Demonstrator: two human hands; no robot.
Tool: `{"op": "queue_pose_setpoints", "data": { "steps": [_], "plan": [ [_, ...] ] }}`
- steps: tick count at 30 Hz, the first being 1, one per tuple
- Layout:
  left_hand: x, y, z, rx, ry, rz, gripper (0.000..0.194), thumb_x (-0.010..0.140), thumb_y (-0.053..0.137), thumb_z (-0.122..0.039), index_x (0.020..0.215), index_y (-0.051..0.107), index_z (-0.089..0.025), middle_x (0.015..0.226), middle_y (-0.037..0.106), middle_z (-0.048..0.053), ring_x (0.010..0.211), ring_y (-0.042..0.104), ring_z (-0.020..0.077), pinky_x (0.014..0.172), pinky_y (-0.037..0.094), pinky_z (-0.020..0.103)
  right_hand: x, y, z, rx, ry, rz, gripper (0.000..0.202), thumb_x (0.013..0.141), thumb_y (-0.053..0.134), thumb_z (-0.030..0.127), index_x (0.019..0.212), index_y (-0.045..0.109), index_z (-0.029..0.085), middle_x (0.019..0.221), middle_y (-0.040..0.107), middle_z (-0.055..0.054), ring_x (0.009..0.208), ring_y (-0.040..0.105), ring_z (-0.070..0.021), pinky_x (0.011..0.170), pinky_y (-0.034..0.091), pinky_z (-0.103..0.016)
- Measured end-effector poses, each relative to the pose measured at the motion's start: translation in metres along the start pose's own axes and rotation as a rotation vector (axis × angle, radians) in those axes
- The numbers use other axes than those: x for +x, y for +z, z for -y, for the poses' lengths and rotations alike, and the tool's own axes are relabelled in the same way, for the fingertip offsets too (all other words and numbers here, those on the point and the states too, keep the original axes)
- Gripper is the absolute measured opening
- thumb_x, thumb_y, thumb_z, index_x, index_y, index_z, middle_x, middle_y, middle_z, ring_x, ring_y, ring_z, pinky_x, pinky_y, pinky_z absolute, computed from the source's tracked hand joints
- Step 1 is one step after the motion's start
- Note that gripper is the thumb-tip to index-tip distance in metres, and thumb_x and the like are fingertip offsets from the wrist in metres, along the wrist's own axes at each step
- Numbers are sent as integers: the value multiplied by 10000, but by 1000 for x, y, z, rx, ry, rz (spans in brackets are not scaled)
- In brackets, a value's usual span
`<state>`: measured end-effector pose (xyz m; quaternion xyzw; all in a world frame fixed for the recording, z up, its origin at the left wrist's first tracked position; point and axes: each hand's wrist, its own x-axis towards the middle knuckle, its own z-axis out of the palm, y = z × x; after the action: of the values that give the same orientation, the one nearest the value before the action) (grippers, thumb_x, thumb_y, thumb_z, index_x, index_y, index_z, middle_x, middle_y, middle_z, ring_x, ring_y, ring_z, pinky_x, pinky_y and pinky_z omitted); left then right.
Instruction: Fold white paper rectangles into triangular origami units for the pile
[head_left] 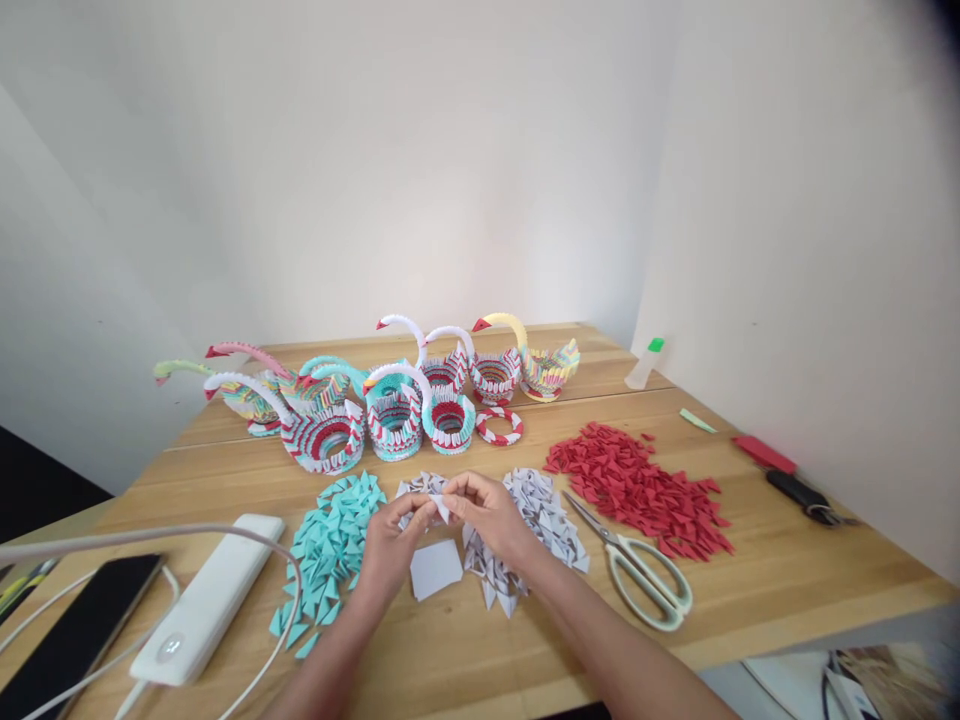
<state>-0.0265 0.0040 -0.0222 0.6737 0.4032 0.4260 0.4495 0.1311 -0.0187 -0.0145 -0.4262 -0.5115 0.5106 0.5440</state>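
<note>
Between my two hands is a small white folded paper piece (441,508), pinched from both sides. My left hand (391,540) grips its left edge with thumb and fingers. From the other side, my right hand (491,515) pinches it too. Just below lies a stack of white paper slips (436,570). Pale folded paper triangles (551,520) are heaped behind and to the right of my hands. A heap of turquoise triangles (330,545) lies left of my left hand.
Several folded-paper swans (330,440) stand at the back, near a red-and-white paper ring (499,427). Red triangles (637,490), scissors (645,580), a black-handled cutter (802,497) and a green-capped bottle (645,365) are at right. A white power bank (214,600), cables and a phone (82,630) lie left.
</note>
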Motion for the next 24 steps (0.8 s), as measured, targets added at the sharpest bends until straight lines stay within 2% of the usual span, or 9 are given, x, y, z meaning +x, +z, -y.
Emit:
{"op": "queue_pose_setpoints", "data": {
  "steps": [7,12,24],
  "plan": [
    [0,-1,-2,-108,-94,2,252,794,579,-335,615,597,-159,595,578,-5,605,519,141,617,401,225,-2,-2,-4,-81,-22,43,179,816,645,330,790,614,156,694,614,2,651,556,-122,630,430,-233],
    [0,0,-6,-193,-122,30,283,808,559,-371,635,599,-151,607,562,-7,618,499,135,626,388,222,-2,-3,-7,-124,-49,17,166,830,629,324,803,603,162,704,607,6,654,548,-119,618,418,-223],
    [1,0,-4,-98,-100,-14,199,755,601,-315,648,626,-150,607,574,-4,615,497,136,619,385,226,-2,-3,-6,-244,-92,0,112,836,602,279,811,625,172,710,593,16,665,538,-118,628,411,-222]
  ]
}}
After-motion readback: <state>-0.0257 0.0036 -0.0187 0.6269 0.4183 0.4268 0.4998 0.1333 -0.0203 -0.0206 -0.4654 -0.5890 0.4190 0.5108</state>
